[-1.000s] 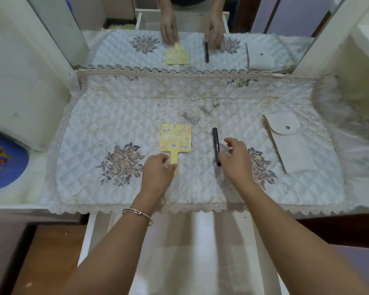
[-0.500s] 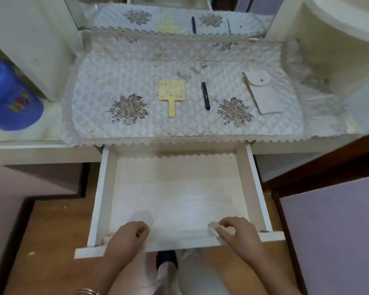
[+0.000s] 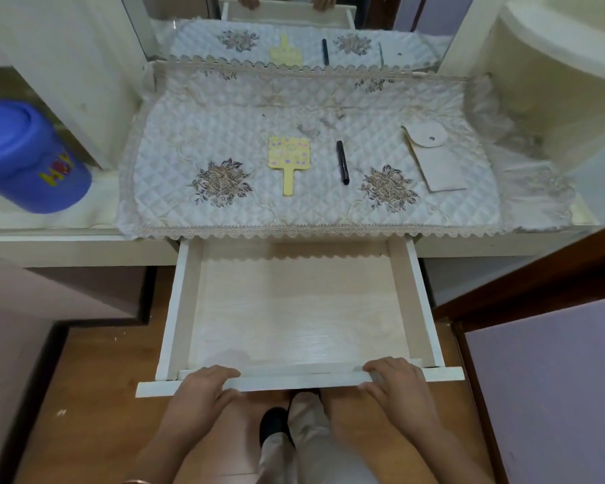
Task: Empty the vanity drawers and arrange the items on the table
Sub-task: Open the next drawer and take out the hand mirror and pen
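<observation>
The white vanity drawer (image 3: 175, 309) is pulled out wide and nothing lies inside it. My left hand (image 3: 203, 389) grips the drawer's front panel near its left end, and my right hand (image 3: 399, 382) grips it near the right end. On the quilted table cover (image 3: 196, 127) lie a yellow hand mirror (image 3: 289, 158) with its handle toward me, a black pen (image 3: 342, 162) to its right, and a white snap pouch (image 3: 433, 158) further right.
A blue plastic container (image 3: 25, 158) stands on the left shelf. A mirror (image 3: 294, 26) at the back reflects the table items. A purple cabinet door (image 3: 545, 386) is on the right, and wooden floor (image 3: 84, 396) lies below the drawer. My shoe (image 3: 275, 424) shows under the drawer front.
My hands left the mirror and pen on the cover and came down to the drawer front. My view tilted down, showing the open drawer.
</observation>
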`<state>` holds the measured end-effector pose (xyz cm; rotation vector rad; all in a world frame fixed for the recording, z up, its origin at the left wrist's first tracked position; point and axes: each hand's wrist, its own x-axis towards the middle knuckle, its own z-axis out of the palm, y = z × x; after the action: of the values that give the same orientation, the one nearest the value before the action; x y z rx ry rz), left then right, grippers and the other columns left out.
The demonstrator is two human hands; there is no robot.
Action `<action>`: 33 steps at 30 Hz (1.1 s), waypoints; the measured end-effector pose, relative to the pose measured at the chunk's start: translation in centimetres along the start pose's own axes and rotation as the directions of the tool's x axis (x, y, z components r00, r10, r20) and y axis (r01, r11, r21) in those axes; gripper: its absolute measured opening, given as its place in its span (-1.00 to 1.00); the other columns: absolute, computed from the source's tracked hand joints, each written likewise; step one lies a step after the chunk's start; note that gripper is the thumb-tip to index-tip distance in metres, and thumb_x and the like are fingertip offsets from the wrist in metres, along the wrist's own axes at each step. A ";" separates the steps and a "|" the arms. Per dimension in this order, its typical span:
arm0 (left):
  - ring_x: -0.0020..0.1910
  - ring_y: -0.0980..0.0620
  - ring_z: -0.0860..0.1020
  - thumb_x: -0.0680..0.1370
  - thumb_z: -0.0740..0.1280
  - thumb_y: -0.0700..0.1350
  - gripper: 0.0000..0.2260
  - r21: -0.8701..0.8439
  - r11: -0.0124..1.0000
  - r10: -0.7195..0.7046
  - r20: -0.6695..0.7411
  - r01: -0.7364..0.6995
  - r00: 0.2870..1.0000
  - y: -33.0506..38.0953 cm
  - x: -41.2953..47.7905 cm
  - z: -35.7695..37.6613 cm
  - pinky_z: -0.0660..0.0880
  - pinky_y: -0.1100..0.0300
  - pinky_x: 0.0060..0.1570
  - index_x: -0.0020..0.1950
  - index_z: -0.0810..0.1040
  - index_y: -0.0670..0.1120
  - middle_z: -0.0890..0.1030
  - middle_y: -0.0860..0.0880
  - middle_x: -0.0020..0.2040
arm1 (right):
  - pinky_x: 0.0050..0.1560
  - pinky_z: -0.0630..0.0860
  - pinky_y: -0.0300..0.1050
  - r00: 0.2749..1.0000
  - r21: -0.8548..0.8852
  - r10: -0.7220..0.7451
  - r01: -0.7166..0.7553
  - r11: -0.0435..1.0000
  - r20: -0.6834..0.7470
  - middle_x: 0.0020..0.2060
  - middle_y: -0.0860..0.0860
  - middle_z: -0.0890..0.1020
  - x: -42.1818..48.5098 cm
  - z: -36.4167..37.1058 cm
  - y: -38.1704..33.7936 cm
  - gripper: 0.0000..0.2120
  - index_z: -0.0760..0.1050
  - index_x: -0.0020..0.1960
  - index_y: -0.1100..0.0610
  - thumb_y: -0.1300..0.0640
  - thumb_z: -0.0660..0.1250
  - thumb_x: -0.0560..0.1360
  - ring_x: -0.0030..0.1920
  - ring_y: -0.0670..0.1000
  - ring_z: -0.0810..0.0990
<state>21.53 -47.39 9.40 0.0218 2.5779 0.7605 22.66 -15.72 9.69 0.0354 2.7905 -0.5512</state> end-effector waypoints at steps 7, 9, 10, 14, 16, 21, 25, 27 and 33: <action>0.11 -0.17 0.57 0.31 0.51 -0.26 -0.64 0.182 0.980 0.121 -0.241 -0.078 0.963 1.6 7.0 -2.5 0.50 -0.02 0.07 0.08 0.58 -0.14 0.64 -0.11 0.06 | 0.07 0.54 0.06 0.984 -0.203 -0.066 0.031 0.979 -0.165 0.10 0.06 0.62 8.5 -2.5 -1.0 -0.25 0.43 0.24 0.07 -0.04 0.60 0.12 0.11 0.12 0.60; 0.22 -0.23 0.50 0.27 0.54 -0.27 -0.49 0.224 0.972 0.132 -0.303 -0.064 0.944 2.8 9.5 -3.8 0.47 -0.11 0.15 0.19 0.52 -0.16 0.56 -0.17 0.20 | 0.17 0.47 0.15 0.976 -0.243 -0.087 0.037 0.969 -0.198 0.23 0.12 0.55 11.5 -3.5 -1.4 -0.13 0.31 0.32 0.07 -0.04 0.61 0.10 0.23 0.18 0.52; 0.27 -0.24 0.45 0.25 0.54 -0.27 -0.41 0.240 0.969 0.132 -0.333 -0.051 0.934 3.4 10.8 -4.5 0.43 -0.13 0.19 0.25 0.47 -0.16 0.51 -0.19 0.27 | 0.25 0.38 0.19 0.973 -0.250 -0.087 0.031 0.968 -0.214 0.29 0.14 0.49 13.0 -3.8 -1.5 -0.08 0.23 0.37 0.06 -0.02 0.60 0.12 0.30 0.20 0.45; 0.41 -0.26 0.25 0.24 0.54 -0.29 -0.23 0.307 0.951 0.158 -0.393 -0.032 0.906 5.0 15.9 -6.6 0.20 -0.13 0.35 0.40 0.31 -0.20 0.32 -0.26 0.42 | 0.37 0.08 0.26 0.955 -0.273 -0.118 0.041 0.961 -0.272 0.42 0.18 0.32 18.4 -5.4 -2.4 -0.09 0.13 0.44 0.06 0.05 0.55 0.23 0.43 0.24 0.22; 0.39 -0.30 0.28 0.23 0.53 -0.34 -0.24 0.332 0.941 0.188 -0.372 -0.058 0.909 5.3 18.1 -7.1 0.26 -0.19 0.33 0.38 0.31 -0.26 0.34 -0.30 0.39 | 0.40 0.02 0.30 0.965 -0.240 -0.113 0.055 0.969 -0.236 0.45 0.18 0.24 20.3 -6.1 -2.7 -0.22 0.15 0.45 0.05 0.08 0.47 0.34 0.46 0.23 0.13; 0.15 -0.33 0.48 0.20 0.56 -0.29 -0.39 0.318 0.948 0.145 -0.393 -0.013 0.908 5.5 21.0 -7.3 0.42 -0.19 0.14 0.21 0.47 -0.25 0.52 -0.30 0.18 | 0.24 0.17 0.23 0.937 -0.255 -0.166 0.088 0.963 -0.307 0.18 0.17 0.50 23.0 -5.7 -1.9 -0.38 0.34 0.18 0.04 0.09 0.55 0.21 0.22 0.14 0.24; 0.09 -0.28 0.44 0.19 0.55 -0.28 -0.43 0.318 0.947 0.116 -0.460 0.042 0.880 5.5 21.7 -7.1 0.39 -0.22 0.11 0.13 0.42 -0.14 0.53 -0.25 0.10 | 0.08 0.13 0.10 0.902 -0.255 -0.184 0.087 0.963 -0.390 0.05 0.09 0.42 23.9 -5.5 -1.8 -0.36 0.37 0.06 0.05 0.21 0.58 0.07 0.09 0.11 0.26; 0.10 -0.27 0.43 0.20 0.55 -0.27 -0.42 0.329 0.944 0.146 -0.474 0.021 0.868 5.2 21.7 -7.0 0.39 -0.23 0.10 0.13 0.39 -0.13 0.53 -0.26 0.09 | 0.10 0.11 0.10 0.894 -0.268 -0.211 0.108 0.957 -0.395 0.09 0.05 0.32 23.8 -5.3 -1.4 -0.36 0.36 0.09 0.04 0.19 0.57 0.10 0.12 0.12 0.25; 0.22 -0.36 0.42 0.29 0.47 -0.34 -0.47 0.294 0.956 0.154 -0.447 -0.018 0.881 6.0 20.6 -6.6 0.38 -0.29 0.16 0.23 0.41 -0.23 0.49 -0.32 0.19 | 0.28 0.17 0.28 0.933 -0.205 -0.149 0.084 0.975 -0.328 0.21 0.17 0.39 23.0 -5.6 -2.1 -0.41 0.31 0.19 0.05 0.19 0.50 0.25 0.24 0.17 0.21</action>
<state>-0.44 -42.89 8.89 0.0492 3.1512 0.4586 -1.07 -16.33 8.71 -0.0854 3.1908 -0.3307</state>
